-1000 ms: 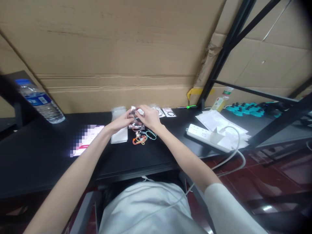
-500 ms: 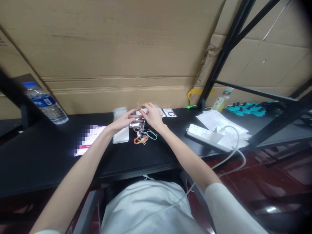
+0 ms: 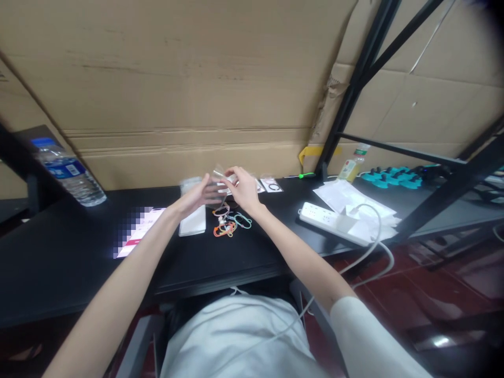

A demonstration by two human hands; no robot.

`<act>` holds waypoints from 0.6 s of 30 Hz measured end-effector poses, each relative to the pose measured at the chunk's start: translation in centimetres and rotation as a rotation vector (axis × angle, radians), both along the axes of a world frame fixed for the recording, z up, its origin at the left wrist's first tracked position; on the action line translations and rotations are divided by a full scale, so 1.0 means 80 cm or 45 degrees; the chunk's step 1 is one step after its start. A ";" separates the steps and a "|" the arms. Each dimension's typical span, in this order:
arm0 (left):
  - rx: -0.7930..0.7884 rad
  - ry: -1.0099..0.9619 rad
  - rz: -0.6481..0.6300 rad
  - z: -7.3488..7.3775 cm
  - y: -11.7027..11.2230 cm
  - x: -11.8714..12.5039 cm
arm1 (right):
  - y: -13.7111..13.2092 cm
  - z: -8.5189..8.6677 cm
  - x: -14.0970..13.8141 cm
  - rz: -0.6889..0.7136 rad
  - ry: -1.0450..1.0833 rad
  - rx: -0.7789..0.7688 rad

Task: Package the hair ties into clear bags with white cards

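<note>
My right hand [image 3: 244, 190] pinches a small clear plastic bag [image 3: 219, 171] between thumb and fingers, above the back of the black table. Facing it, my left hand [image 3: 197, 195] has its fingers stretched out and slightly blurred beside the bag; whether they touch it I cannot tell. Below the hands lies a loose pile of thin coloured cord loops [image 3: 226, 228], orange, pink and mint green, like bracelets. Under my left wrist is a stack of clear-white plastic bags [image 3: 192, 224]. Behind my right hand lies a packaged white card with a dark loop [image 3: 271, 185].
A lit phone [image 3: 142, 231] lies left of the bag stack. A water bottle [image 3: 74, 173] leans at the far left. On the right are a white power strip [image 3: 334, 223] with cable, white sheets [image 3: 350, 197], a drink bottle [image 3: 353, 165] and teal pieces [image 3: 391, 178]. Cardboard [image 3: 189, 79] stands behind.
My left hand's fingers have spread and dropped slightly, away from the right fingertips. The clear bag now shows upright at my right fingertips. The view has shifted a little.
</note>
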State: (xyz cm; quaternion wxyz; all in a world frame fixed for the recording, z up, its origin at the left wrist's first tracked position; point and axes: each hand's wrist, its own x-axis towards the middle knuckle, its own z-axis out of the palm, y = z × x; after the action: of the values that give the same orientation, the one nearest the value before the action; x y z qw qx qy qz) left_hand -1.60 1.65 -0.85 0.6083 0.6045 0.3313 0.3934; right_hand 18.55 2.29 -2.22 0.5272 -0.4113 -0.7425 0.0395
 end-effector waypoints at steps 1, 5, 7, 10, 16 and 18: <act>-0.015 -0.020 -0.022 0.001 -0.001 -0.001 | -0.001 0.001 -0.001 0.007 0.007 -0.002; -0.096 -0.083 -0.163 0.008 -0.007 -0.005 | -0.003 0.007 -0.001 0.053 0.063 0.018; -0.123 -0.082 -0.168 0.011 -0.010 -0.005 | -0.003 0.011 -0.001 0.081 0.069 0.000; -0.133 -0.075 -0.164 0.013 -0.009 -0.004 | -0.003 0.016 0.001 0.159 0.049 -0.046; -0.085 -0.088 -0.152 0.012 -0.005 0.002 | 0.001 0.016 0.002 0.214 0.075 -0.128; -0.103 -0.084 -0.160 0.013 -0.006 0.003 | 0.002 0.016 0.003 0.219 0.047 -0.128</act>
State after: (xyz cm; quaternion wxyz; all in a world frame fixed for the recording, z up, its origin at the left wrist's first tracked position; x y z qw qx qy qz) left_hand -1.39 1.17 0.16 0.6664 0.5857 0.2881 0.3604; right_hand 18.77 2.42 -0.98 0.5143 -0.3712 -0.7622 0.1294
